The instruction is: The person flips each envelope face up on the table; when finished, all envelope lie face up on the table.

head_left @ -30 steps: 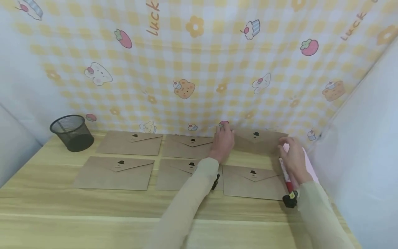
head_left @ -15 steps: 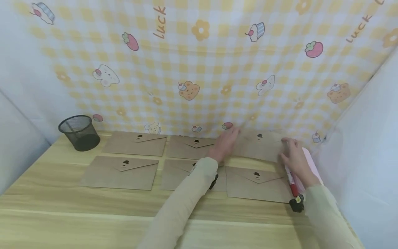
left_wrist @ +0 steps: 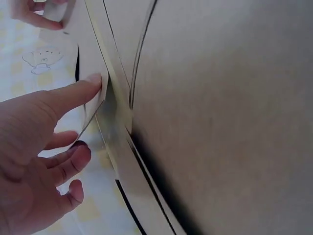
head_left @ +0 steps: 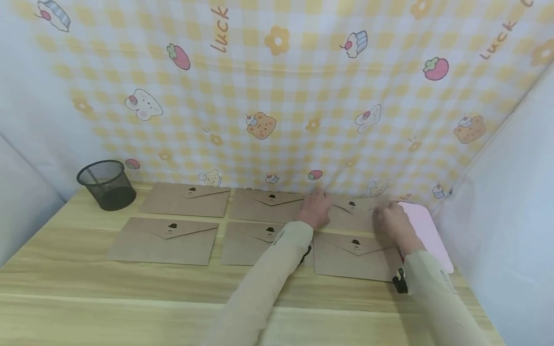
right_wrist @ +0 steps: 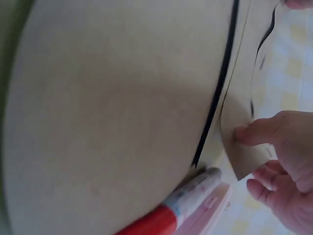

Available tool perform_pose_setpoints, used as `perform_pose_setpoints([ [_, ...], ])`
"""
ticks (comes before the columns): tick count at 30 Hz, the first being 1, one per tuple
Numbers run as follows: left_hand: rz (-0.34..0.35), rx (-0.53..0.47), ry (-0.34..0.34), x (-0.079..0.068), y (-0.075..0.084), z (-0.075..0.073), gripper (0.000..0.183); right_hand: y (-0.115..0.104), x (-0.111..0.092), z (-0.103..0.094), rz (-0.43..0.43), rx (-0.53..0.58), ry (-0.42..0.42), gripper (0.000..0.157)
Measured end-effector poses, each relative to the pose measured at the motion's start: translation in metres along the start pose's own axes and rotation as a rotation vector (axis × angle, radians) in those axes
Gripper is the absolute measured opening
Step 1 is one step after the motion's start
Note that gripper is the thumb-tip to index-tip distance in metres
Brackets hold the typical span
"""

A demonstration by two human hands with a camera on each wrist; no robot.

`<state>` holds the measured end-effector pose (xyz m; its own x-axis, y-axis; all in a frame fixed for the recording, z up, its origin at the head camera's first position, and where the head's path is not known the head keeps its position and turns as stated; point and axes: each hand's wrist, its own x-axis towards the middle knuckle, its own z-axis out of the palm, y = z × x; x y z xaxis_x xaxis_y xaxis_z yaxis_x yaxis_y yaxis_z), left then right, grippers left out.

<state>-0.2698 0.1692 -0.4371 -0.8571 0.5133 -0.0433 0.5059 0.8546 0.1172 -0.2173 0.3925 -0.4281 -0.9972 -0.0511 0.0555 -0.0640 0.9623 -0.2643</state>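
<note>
A brown paper envelope (head_left: 346, 218) with a small hat print lies at the back right, close to the patterned cloth. My left hand (head_left: 316, 209) pinches its left end; in the left wrist view the thumb (left_wrist: 88, 90) is on top and fingers are underneath. The right hand (head_left: 396, 223), slightly blurred in the head view, pinches the other end, its thumb (right_wrist: 254, 132) pressing on the paper. In the right wrist view that corner is lifted a little and bent. Just in front lies another envelope (head_left: 346, 259), flat on the table.
Several more envelopes, such as one at the front left (head_left: 164, 247), lie in two rows on the wooden table (head_left: 130, 283). A black mesh pen holder (head_left: 108, 190) stands at the far left. A red-capped marker (right_wrist: 190, 193) and a pink flat object (head_left: 428, 235) are at the right.
The back-right envelope, raised and tilted before, has come down nearly flat beside the others. Both hands have lowered with it, the right one shifting left and uncovering more of the pink object.
</note>
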Motion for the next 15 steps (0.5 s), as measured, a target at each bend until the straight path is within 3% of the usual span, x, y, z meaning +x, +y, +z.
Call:
perform_pose_setpoints([
  [4,0.007,0.034,-0.036,-0.004,-0.001,-0.001,0.016,-0.002,-0.001,0.006,-0.111,-0.24,-0.023,0.02],
  [8,-0.038,0.051,-0.078,-0.005,-0.003,-0.002,0.016,-0.005,0.001,0.009,-0.085,-0.349,-0.066,0.022],
  [13,-0.059,0.038,-0.059,0.0,-0.007,0.004,0.023,-0.006,0.011,0.013,-0.082,-0.39,-0.07,0.023],
  [15,-0.041,-0.041,-0.013,-0.003,-0.011,0.003,0.028,-0.004,0.015,0.011,-0.064,-0.357,-0.041,0.027],
])
